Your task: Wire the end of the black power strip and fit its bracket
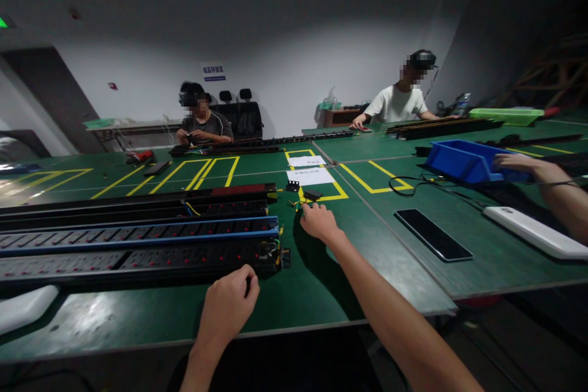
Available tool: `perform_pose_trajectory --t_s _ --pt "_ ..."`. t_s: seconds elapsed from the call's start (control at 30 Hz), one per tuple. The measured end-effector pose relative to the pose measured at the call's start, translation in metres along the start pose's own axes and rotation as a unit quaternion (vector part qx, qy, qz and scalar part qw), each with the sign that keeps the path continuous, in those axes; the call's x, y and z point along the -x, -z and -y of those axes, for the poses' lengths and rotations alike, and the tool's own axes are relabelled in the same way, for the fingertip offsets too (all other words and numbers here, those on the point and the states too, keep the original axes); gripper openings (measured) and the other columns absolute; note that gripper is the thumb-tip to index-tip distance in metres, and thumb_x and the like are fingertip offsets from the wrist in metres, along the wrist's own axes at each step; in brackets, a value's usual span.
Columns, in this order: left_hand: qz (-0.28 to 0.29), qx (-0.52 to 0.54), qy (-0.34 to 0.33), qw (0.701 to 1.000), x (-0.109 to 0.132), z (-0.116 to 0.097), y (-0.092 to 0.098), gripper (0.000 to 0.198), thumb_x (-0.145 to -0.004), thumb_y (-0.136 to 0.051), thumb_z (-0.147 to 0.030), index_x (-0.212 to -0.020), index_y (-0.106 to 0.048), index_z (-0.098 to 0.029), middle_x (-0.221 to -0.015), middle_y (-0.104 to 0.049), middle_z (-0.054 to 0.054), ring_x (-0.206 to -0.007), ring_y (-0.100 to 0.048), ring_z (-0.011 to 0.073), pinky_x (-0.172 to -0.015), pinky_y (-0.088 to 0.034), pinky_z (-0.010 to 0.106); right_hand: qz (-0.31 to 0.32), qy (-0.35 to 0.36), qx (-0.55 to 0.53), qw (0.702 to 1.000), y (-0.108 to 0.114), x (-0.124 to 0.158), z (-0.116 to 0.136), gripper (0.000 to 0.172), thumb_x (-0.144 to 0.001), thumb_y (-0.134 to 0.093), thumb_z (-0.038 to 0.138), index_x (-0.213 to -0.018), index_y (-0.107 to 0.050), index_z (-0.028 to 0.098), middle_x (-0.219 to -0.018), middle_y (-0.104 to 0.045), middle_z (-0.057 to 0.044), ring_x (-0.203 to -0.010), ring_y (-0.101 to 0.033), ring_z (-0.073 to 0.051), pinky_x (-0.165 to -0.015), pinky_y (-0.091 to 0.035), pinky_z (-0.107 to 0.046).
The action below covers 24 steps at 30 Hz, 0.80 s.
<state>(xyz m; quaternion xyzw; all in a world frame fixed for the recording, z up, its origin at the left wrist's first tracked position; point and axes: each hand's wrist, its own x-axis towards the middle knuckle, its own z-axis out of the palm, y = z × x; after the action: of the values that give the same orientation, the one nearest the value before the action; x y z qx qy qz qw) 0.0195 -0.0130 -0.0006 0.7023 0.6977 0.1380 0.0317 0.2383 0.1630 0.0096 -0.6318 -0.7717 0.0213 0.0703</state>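
Note:
My left hand [228, 303] is at the table's front edge, with its fingers curled and nothing visible in them. Just beyond it lie long black power strips [193, 260] with rows of sockets and small red parts. One strip has a blue edge [151, 234]; short wires stick out at the right ends. My right hand [320, 223] reaches past these ends, its fingers bent down and drawn together. At its fingertips is a short yellow-green wire [297, 204], next to a small black bracket [293, 185] and a dark flat piece [313, 195]. Whatever the right fingers grip is hidden.
A phone [433, 234] and a white power bank [535, 231] lie to the right. A co-worker's hand [519, 162] is at a blue bin [468, 161]. Two people sit across the green table [367, 245]. Paper sheets [312, 176] lie within yellow tape. A black cable crosses the right side.

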Motion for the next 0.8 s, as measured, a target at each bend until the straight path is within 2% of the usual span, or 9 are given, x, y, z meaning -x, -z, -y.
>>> perform_pose_trajectory --t_s 0.57,0.8 --pt "-0.009 0.015 0.003 1.0 0.0015 -0.0026 -0.0005 0.02 -0.095 -0.045 -0.027 -0.083 -0.061 -0.023 -0.068 -0.065 -0.001 -0.064 -0.06 0.0139 -0.062 -0.028 0.027 0.015 0.008 0.011 1.0 -0.0009 0.0002 -0.001 0.042 -0.097 -0.043 0.03 -0.134 -0.055 0.017 -0.126 -0.06 -0.022 -0.117 -0.056 -0.036 -0.087 -0.045 -0.044" --pt "-0.01 0.025 0.002 1.0 0.0024 -0.0032 0.0005 0.02 -0.095 -0.045 -0.026 -0.083 -0.06 -0.023 -0.069 -0.065 -0.002 -0.063 -0.06 0.0134 -0.062 -0.028 0.027 0.003 0.012 0.011 1.0 -0.0027 0.0002 -0.0018 0.041 -0.096 -0.044 0.029 -0.133 -0.056 0.017 -0.124 -0.061 -0.022 -0.114 -0.058 -0.036 -0.085 -0.046 -0.043"
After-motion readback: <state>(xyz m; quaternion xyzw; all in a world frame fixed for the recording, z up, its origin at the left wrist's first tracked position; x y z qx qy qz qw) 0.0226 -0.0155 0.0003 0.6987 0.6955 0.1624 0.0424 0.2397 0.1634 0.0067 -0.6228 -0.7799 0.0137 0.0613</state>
